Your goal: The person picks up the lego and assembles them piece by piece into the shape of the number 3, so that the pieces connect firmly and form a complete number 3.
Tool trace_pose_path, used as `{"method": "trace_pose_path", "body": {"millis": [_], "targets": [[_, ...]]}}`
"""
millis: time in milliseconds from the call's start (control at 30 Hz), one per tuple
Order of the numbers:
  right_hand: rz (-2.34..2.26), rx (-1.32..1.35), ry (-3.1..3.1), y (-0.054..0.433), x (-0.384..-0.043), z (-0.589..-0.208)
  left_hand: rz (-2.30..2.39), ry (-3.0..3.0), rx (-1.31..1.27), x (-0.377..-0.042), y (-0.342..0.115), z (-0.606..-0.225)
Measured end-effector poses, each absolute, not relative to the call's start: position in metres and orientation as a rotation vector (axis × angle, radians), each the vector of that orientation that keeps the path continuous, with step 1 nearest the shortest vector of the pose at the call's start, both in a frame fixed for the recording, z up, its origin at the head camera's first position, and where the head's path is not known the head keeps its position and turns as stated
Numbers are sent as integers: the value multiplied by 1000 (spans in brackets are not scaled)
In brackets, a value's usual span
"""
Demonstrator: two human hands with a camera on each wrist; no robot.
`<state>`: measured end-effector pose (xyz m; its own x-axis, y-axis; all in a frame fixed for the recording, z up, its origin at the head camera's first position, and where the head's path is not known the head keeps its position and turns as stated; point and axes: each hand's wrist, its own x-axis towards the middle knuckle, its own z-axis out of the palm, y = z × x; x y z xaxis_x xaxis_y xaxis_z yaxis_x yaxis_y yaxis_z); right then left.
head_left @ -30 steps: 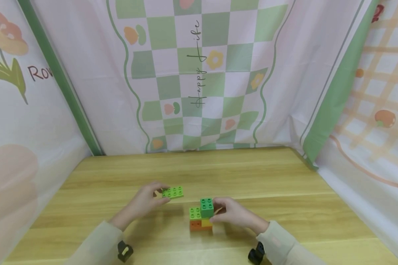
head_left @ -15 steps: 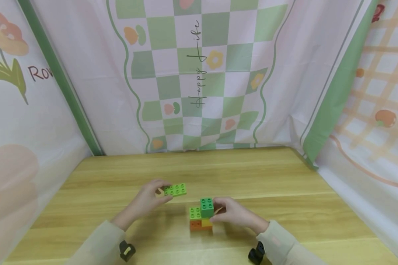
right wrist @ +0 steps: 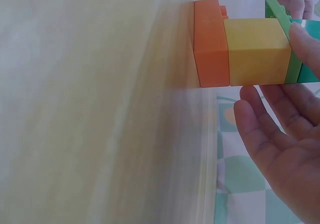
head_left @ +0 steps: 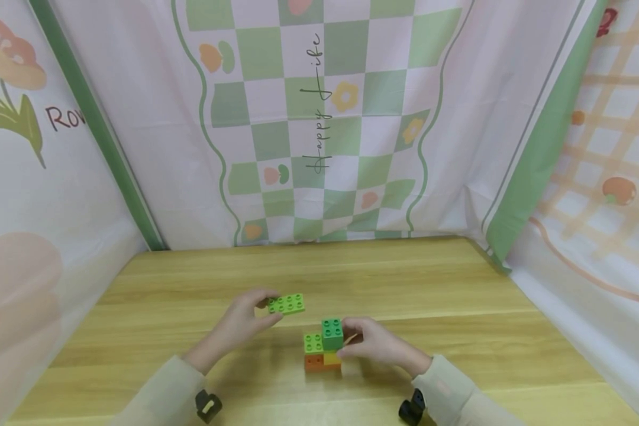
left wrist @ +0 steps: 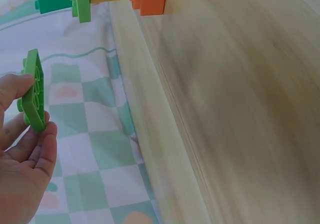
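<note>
My left hand [head_left: 239, 319] pinches a flat lime-green toy building brick [head_left: 289, 304] by its left end, between thumb and fingers. Its studs face up and it is held above the table, to the left of and beyond a small brick stack. That stack has an orange brick [right wrist: 211, 46] at the bottom and a yellow brick [right wrist: 257, 49] over it. A thin lime-green brick [head_left: 313, 342] lies across the yellow one and juts out leftward. On top, at the right, sits a dark green brick [head_left: 332, 335]. My right hand [head_left: 375, 342] grips the stack's right side, thumb at the upper bricks.
The wood-grain table [head_left: 431, 284] extends around the stack. A checkered cloth curtain [head_left: 341, 148] hangs along its far edge, with more printed cloth on both sides. Small black cameras [head_left: 209, 406] are worn at the wrists.
My left hand has moved a little right and away from me, carrying the flat lime-green brick with it. The right hand and the stack have stayed in place.
</note>
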<state>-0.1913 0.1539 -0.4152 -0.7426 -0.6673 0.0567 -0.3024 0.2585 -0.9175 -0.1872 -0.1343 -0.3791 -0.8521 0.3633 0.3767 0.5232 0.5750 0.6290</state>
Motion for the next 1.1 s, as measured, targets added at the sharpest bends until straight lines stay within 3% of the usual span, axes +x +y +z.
{"method": "trace_pose_path", "body": {"millis": [1100], "targets": [[-1475, -881, 2192, 154, -190, -414, -1186, -2433, -936, -183, -125, -375]]}}
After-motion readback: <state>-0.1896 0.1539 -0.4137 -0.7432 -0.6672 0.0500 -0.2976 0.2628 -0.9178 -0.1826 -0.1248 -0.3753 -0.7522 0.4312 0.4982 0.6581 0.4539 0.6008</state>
